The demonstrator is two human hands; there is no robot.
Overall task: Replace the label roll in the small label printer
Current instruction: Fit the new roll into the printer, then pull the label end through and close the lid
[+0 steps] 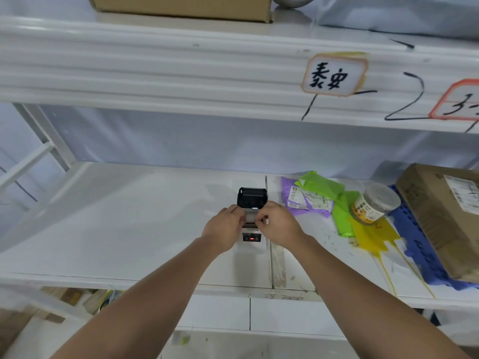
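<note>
I see the label printer (252, 237) lying on the white shelf (116, 229), its black lid (252, 197) open. My left hand (225, 229) and right hand (277, 225) pinch at its open middle.

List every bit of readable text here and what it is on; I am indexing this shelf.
"泰安": handwritten on the orange-edged tag on the upper shelf beam.
"2": drawn in marker on the beam.
Red-edged tag: cut off by the frame, unreadable.
Jar label, purple bag label, box label, printer marking: too small or blurred.
</note>
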